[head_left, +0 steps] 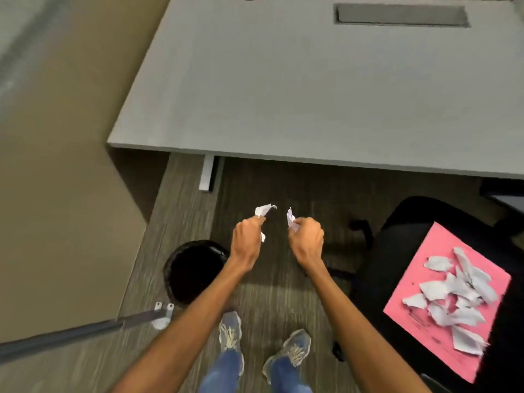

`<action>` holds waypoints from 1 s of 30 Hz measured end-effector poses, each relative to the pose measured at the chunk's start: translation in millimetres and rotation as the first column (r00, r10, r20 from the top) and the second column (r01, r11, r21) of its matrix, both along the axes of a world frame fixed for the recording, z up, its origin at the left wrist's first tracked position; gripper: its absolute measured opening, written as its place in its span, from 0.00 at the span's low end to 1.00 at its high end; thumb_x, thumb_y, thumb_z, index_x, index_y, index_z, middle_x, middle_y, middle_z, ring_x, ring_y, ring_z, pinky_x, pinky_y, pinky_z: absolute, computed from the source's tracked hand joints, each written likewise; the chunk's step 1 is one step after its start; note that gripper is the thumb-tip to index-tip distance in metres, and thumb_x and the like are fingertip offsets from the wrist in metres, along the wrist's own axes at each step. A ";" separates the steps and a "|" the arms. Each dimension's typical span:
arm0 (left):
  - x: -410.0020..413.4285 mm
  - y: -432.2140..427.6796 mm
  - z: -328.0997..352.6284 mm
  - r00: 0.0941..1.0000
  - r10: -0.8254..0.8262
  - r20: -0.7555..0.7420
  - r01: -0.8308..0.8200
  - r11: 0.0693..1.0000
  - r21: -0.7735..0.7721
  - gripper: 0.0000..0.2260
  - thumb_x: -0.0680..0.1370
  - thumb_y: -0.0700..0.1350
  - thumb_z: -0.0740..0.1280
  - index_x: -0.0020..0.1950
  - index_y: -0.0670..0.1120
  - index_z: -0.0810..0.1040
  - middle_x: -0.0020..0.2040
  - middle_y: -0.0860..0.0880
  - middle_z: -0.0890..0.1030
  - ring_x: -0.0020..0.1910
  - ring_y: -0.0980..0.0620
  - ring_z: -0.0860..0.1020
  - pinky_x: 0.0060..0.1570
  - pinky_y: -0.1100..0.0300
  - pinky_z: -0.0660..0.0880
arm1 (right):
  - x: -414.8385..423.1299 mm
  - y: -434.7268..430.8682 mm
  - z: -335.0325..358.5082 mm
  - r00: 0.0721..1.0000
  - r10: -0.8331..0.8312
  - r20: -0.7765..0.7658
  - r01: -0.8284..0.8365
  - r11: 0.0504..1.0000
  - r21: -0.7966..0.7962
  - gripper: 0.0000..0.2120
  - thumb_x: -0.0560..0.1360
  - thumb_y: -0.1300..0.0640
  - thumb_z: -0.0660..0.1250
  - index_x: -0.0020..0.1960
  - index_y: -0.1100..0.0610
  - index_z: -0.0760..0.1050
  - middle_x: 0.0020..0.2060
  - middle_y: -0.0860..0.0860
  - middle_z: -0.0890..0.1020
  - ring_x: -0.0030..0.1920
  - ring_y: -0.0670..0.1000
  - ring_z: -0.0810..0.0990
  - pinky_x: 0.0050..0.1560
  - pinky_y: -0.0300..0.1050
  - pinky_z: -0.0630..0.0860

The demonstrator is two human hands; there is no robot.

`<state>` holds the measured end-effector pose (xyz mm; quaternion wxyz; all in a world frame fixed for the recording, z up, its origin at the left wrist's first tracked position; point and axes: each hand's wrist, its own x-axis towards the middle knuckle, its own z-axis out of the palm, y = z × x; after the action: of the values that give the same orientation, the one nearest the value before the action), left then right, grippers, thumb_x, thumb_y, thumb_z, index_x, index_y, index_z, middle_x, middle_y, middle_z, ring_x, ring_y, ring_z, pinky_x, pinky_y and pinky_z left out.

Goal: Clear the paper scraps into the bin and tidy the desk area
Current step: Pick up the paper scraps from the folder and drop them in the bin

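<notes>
Blue jeans (224, 373) and grey shoes (292, 350) sit at bottom centre. Above them, left hand (246, 241) and right hand (306, 240) each pinch 1 white scrap (263, 209), the black bin (192, 272) lower left. More paper scraps (459, 296) lie on a pink sheet (425, 279) on the chair (397, 251) at right; grey desk (283, 95) fills the top.

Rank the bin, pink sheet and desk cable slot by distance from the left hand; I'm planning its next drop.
From the left hand:
1. Bin, on the floor just left.
2. Pink sheet, right, on the chair.
3. Cable slot, far desk edge.

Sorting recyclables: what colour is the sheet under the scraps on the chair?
Pink sheet, clearest in the head view.
</notes>
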<state>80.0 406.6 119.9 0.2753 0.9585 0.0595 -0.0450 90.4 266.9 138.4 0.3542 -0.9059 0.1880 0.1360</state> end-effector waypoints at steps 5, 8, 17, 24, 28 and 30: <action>-49.5 122.3 -38.1 0.968 0.237 -0.082 -0.235 0.971 0.030 0.12 0.82 0.41 0.56 0.52 0.41 0.80 0.48 0.42 0.85 0.47 0.41 0.83 0.48 0.46 0.77 | -13.8 131.0 -37.2 0.967 0.246 -0.061 -0.243 0.969 0.044 0.14 0.79 0.54 0.63 0.47 0.62 0.83 0.46 0.59 0.83 0.48 0.63 0.81 0.43 0.49 0.75; -80.2 174.5 -69.2 0.919 0.355 -0.172 -0.359 0.933 0.006 0.12 0.82 0.40 0.57 0.49 0.41 0.80 0.49 0.41 0.84 0.49 0.41 0.82 0.49 0.46 0.76 | -28.2 192.6 -69.1 0.933 0.338 -0.121 -0.334 0.941 0.053 0.14 0.79 0.54 0.63 0.45 0.62 0.82 0.46 0.60 0.83 0.50 0.64 0.81 0.43 0.49 0.74; -115.5 234.6 -132.8 0.843 0.414 -0.344 -0.429 0.903 0.036 0.12 0.82 0.41 0.59 0.62 0.44 0.79 0.55 0.42 0.84 0.51 0.43 0.83 0.48 0.48 0.78 | -61.2 281.0 -147.9 0.862 0.425 -0.276 -0.443 0.896 -0.004 0.11 0.77 0.59 0.65 0.56 0.59 0.81 0.54 0.59 0.83 0.58 0.62 0.80 0.54 0.52 0.77; -109.5 254.0 -183.4 0.838 0.314 -0.446 -0.377 0.925 -0.058 0.21 0.83 0.45 0.59 0.77 0.49 0.64 0.77 0.43 0.66 0.72 0.41 0.70 0.70 0.46 0.68 | -64.4 293.0 -200.2 0.783 0.529 -0.328 -0.558 0.830 0.008 0.28 0.75 0.52 0.72 0.73 0.51 0.67 0.67 0.57 0.74 0.65 0.60 0.76 0.61 0.53 0.74; -111.2 260.3 -182.1 0.852 0.283 -0.442 -0.244 0.959 0.144 0.24 0.82 0.46 0.62 0.78 0.50 0.62 0.81 0.42 0.55 0.65 0.38 0.76 0.61 0.45 0.76 | -67.5 284.0 -206.5 0.788 0.519 -0.330 -0.546 0.837 0.013 0.35 0.74 0.50 0.73 0.76 0.49 0.60 0.69 0.57 0.70 0.66 0.61 0.74 0.62 0.56 0.74; -113.3 259.7 -172.6 0.854 0.253 -0.455 -0.209 0.967 0.144 0.26 0.83 0.49 0.61 0.80 0.49 0.57 0.81 0.41 0.50 0.71 0.39 0.70 0.66 0.45 0.72 | -67.0 273.8 -199.0 0.819 0.477 -0.320 -0.501 0.866 0.009 0.34 0.74 0.50 0.72 0.75 0.49 0.61 0.68 0.57 0.71 0.66 0.60 0.74 0.61 0.56 0.74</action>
<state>-33.3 666.3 -52.7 0.2128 0.9161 0.2410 -0.2395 23.4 540.7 -60.5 0.2389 -0.9034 0.0077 0.3560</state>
